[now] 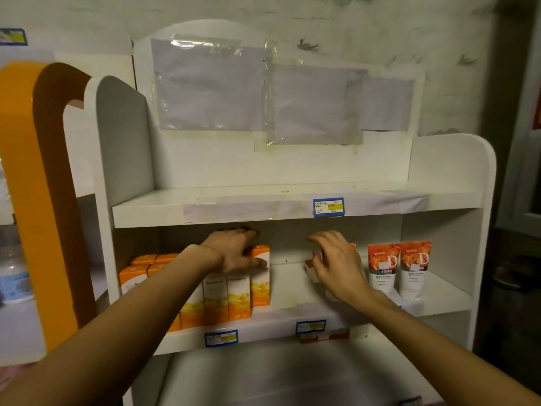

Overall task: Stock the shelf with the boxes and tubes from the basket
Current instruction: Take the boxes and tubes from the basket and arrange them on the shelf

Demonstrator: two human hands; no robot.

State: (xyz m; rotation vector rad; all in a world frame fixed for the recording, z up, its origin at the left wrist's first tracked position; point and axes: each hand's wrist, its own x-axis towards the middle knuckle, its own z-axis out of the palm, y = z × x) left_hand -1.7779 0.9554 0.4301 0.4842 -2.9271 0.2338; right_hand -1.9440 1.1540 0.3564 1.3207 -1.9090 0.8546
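Observation:
The white shelf unit [292, 320] fills the view. On its middle shelf, at the left, stands a row of orange-and-white boxes [238, 297]. My left hand [234, 253] lies flat on their tops with fingers spread, the thumb against the rightmost box [260, 285]. My right hand [336, 265] hovers mid-shelf with fingers apart, its back to me. A small red-and-white box [308, 271] sits at its thumb side, partly hidden. Two orange-and-white tubes [399, 266] stand cap-down to the right. Something white and orange shows behind my right hand. The basket is out of view.
The upper shelf [205, 206] carries only taped paper and a blue price tag [328, 207]. Bare shelf lies between the boxes and my right hand. An orange-sided unit [32, 200] stands at the left with a bottle [14, 276] behind it. Small red boxes [323, 336] sit under the shelf edge.

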